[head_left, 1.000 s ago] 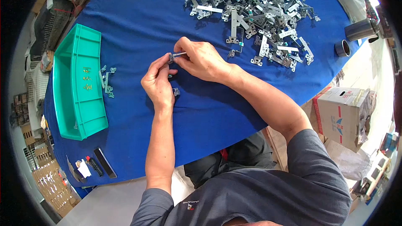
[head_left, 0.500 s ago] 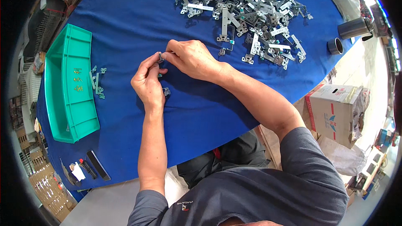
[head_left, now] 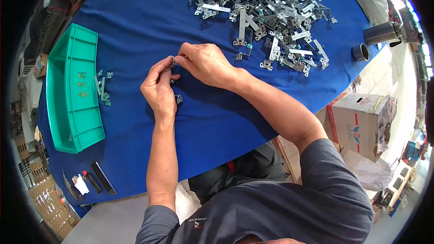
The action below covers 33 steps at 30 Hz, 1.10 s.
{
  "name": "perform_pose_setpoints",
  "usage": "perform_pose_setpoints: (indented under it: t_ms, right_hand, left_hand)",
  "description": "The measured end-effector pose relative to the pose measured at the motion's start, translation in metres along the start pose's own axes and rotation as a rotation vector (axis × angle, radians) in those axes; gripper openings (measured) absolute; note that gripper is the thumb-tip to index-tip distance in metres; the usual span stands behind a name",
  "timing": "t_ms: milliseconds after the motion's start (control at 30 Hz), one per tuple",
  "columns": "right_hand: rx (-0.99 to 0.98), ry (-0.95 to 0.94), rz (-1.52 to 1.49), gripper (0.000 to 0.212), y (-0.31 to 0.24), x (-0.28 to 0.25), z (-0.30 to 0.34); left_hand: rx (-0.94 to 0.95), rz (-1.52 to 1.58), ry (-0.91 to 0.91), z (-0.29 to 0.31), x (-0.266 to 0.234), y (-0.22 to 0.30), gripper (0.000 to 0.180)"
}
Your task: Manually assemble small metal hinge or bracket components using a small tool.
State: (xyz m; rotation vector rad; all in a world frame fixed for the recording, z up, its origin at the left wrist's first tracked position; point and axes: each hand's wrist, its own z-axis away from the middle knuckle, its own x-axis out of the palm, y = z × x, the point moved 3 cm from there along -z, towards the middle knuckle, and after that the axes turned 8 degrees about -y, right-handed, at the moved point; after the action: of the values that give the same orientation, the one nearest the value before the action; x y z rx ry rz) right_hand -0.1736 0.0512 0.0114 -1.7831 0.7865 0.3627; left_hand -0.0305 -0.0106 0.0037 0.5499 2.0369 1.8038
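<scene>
Both my hands meet over the middle of the blue cloth. My left hand (head_left: pixel 159 91) is closed round a metal bracket (head_left: pixel 179 99), whose lower end sticks out beside the heel of the palm; most of it is hidden by the fingers. My right hand (head_left: pixel 204 63) pinches the bracket's upper end between thumb and forefinger, touching the left fingertips. Further off lies a big heap of similar silvery brackets (head_left: pixel 242 25), some with small teal parts. A few more brackets (head_left: pixel 104 86) rest against the right side of the green bin.
The green plastic bin (head_left: pixel 83 124) stands at the left. Near the front left edge are a dark phone-like slab (head_left: pixel 103 178), red-and-black tools (head_left: pixel 91 181) and white paper (head_left: pixel 81 185). A metal cup (head_left: pixel 360 52) and steel flask (head_left: pixel 382 33) stand right; a cardboard box (head_left: pixel 357 122) sits beyond the edge.
The whole view has shifted slightly. My hands keep the same grip on the bracket, with no clear movement of the fingers.
</scene>
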Motion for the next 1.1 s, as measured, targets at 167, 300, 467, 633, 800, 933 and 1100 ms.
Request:
perform_pose_setpoints:
  t_ms: [167,300,467,633,800,933,1100]
  right_hand:
    - [0.023,0.042,-0.074,0.027,-0.0032,-0.0024,0.0007]
    - [0.044,-0.044,-0.005,0.022,0.0019,-0.0031,0.0007]
    - [-0.008,0.064,-0.105,0.023,-0.0039,-0.0044,-0.0006]
    - [0.099,-0.113,-0.032,0.02,-0.0014,-0.0032,-0.0029]
    - [0.025,0.034,-0.118,0.02,0.0016,-0.0045,-0.0004]
    - [0.07,0.021,-0.125,0.023,-0.0044,-0.007,-0.002]
    - [0.085,0.011,-0.142,0.021,-0.002,-0.0059,-0.0021]
  left_hand:
    - [-0.02,0.009,0.01,0.0016,-0.0016,0.0,0.026]
    - [-0.029,0.013,0.011,0.0013,0.001,-0.0008,0.025]
    - [-0.026,0.018,0.001,0.0013,-0.0032,-0.0024,0.025]
    - [-0.009,0.0,0.018,-0.0006,-0.0041,-0.0018,0.024]
    - [-0.036,0.011,0.006,-0.0007,-0.0019,-0.0051,0.025]
    - [-0.019,0.022,0.009,-0.0004,-0.0027,-0.0006,0.026]
    - [-0.016,0.045,0.01,-0.0001,-0.0022,-0.0043,0.025]
